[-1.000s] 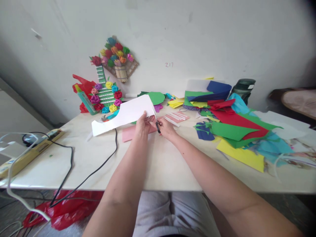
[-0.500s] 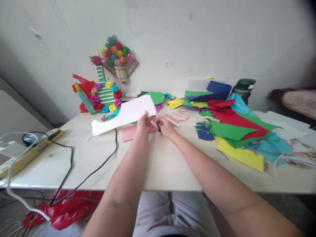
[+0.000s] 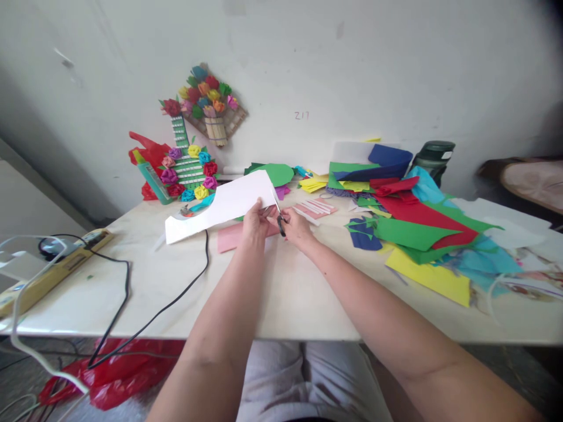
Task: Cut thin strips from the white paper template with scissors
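Observation:
My left hand (image 3: 254,223) pinches the near right corner of a large white paper sheet (image 3: 220,206) and holds it lifted over the table. My right hand (image 3: 295,227) is closed round a pair of scissors (image 3: 278,218) with black handles. The blades point up along the sheet's right edge. Under both hands a pink paper sheet (image 3: 233,236) lies flat on the white table (image 3: 281,293).
Pink strips (image 3: 314,208) lie just beyond my hands. Coloured paper sheets (image 3: 417,228) pile up on the right beside a dark jar (image 3: 435,157). Paper flower crafts (image 3: 193,158) lean on the wall. A black cable (image 3: 176,293) crosses the table on the left.
The white sheet has shifted very slightly to the right in my left hand. Both hands stay almost where they were.

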